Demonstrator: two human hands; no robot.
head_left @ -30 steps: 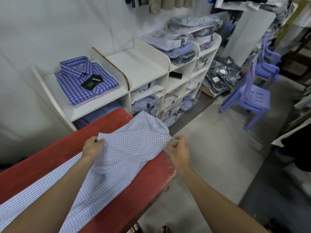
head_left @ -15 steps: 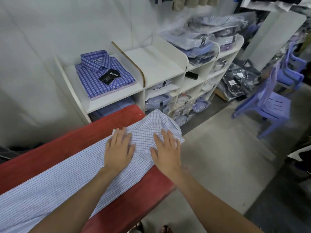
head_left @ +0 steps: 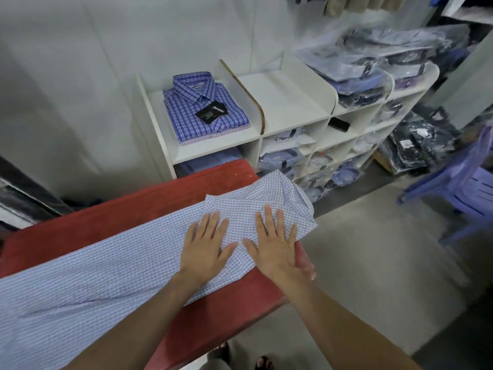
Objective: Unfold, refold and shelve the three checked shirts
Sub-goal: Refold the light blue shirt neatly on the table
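Head view looks down on a red-covered table [head_left: 128,217] standing just in front of a white cubby shelf [head_left: 290,113]. Across the table lies a pale small-check shirt [head_left: 112,271], its long axis running from the near left edge of the picture up toward the table's end nearest the shelf, where the collar end [head_left: 280,193] bunches and spills slightly over the table's edge. On the shelf's top left bay sits a folded darker blue checked shirt [head_left: 205,113] with a black tag, on top of a further folded layer; the bay beside it is bare. Both hands rest flat on the shirt's collar end, side by side: left hand [head_left: 205,249] and right hand [head_left: 277,249], fingers straight and spread, grasping nothing, fingertips pointing toward the shelf. The shirt's body stretches away to the left of both hands, so the left hand is nearer to it; any smoothing or folding probably works along that axis.
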